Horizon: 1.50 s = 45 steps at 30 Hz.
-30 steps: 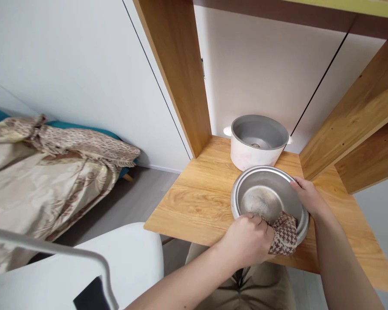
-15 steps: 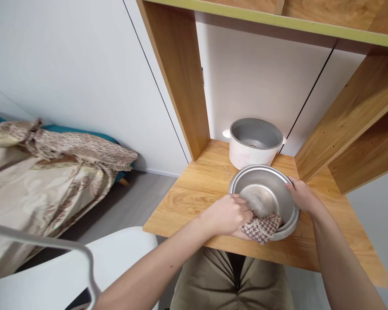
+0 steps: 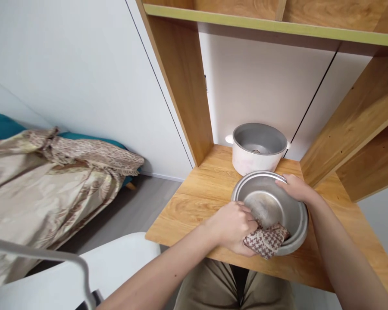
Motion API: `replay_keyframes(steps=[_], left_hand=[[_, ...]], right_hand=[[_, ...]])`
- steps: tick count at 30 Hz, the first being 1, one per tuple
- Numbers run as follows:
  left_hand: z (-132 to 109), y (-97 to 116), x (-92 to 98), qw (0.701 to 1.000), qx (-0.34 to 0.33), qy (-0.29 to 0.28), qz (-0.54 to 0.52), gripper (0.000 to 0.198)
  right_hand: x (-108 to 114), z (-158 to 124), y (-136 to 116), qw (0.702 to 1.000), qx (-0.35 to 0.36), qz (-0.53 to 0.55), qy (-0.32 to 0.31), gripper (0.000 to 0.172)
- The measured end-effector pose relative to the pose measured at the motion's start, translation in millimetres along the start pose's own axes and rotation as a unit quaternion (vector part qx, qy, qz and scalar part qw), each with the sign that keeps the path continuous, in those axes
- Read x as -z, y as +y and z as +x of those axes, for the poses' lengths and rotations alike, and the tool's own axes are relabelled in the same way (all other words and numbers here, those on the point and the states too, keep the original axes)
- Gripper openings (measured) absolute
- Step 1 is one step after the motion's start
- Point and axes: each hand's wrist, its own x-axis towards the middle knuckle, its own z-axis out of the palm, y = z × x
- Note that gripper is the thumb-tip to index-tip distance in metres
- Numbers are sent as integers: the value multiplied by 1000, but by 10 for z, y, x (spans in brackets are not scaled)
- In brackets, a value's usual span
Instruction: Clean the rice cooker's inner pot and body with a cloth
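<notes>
A silver metal inner pot (image 3: 280, 202) of a rice cooker stands tilted near the front of the wooden tabletop, its mouth turned up toward me. My left hand (image 3: 236, 226) is closed on a brown-and-white houndstooth cloth (image 3: 267, 241) at the pot's near left rim. Part of the cloth hangs over the rim and part lies inside. My right hand (image 3: 294, 187) grips the pot's far right rim, thumb on the inside. Right behind the pot sits the white rice cooker body (image 3: 257, 159), lidless, with a grey interior.
The wooden desk (image 3: 187, 206) has upright side panels and a shelf (image 3: 261, 23) above. At the left are a white chair (image 3: 126, 262), a grey curved metal bar (image 3: 42, 254) and a sofa draped with a patterned cover (image 3: 67, 193). White wall panels stand behind.
My right hand has shifted along the rim toward the far side, and the pot seems slightly turned. My left hand keeps the cloth at the near left rim. The view has tilted slightly.
</notes>
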Motion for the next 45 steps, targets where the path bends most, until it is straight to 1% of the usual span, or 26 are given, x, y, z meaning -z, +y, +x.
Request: replay_keyframes(steps=[3, 8, 11, 14, 17, 20, 24, 27, 29, 31, 33, 34, 37, 40, 42, 45], left_hand=[[-6, 6, 2, 1000, 2, 1, -4, 40], [-31, 16, 2, 1000, 2, -13, 4, 42], [-52, 76, -18, 1000, 15, -12, 11, 45], [-64, 194, -41, 999, 37, -6, 20, 54], [-56, 344, -60, 997, 69, -16, 26, 53], [-2, 502, -84, 994, 103, -37, 28, 50], [151, 736, -162, 983, 160, -82, 29, 44], [251, 888, -243, 980, 181, -66, 50, 45], [259, 918, -264, 982, 177, -45, 53, 44], [208, 857, -236, 985, 163, -31, 43, 43], [112, 712, -159, 990, 135, -28, 25, 44], [57, 620, -109, 993, 110, -27, 21, 45], [-87, 334, 39, 997, 52, -45, 15, 48], [-153, 122, 132, 998, 29, -62, 6, 45], [-156, 44, 150, 998, 18, -64, -3, 45], [-139, 20, 123, 998, 14, -54, -7, 45]], right_hand=[[-26, 27, 16, 1000, 18, -4, -10, 32], [-86, 35, 93, 1000, 7, -19, -8, 33], [-93, 33, 87, 1000, 3, -24, -12, 33], [-77, 25, 41, 999, -4, -37, -19, 34], [-59, 17, -10, 998, -6, -53, -30, 34], [-55, 12, -39, 997, -5, -69, -34, 33], [-57, 5, -60, 995, -13, -88, -32, 35], [-46, -9, -91, 993, -17, -108, -34, 36], [-37, -24, -111, 992, -11, -124, -38, 36], [-34, -43, -118, 990, -6, -136, -41, 35], [-40, -64, -112, 988, -13, -146, -37, 36], [-45, -73, -106, 988, -19, -151, -34, 37], [-54, -97, -97, 987, -31, -157, -30, 39], [-44, -114, -119, 987, -27, -158, -30, 37], [-35, -121, -145, 986, -27, -159, -27, 36], [-37, -124, -179, 986, -39, -159, -22, 38]])
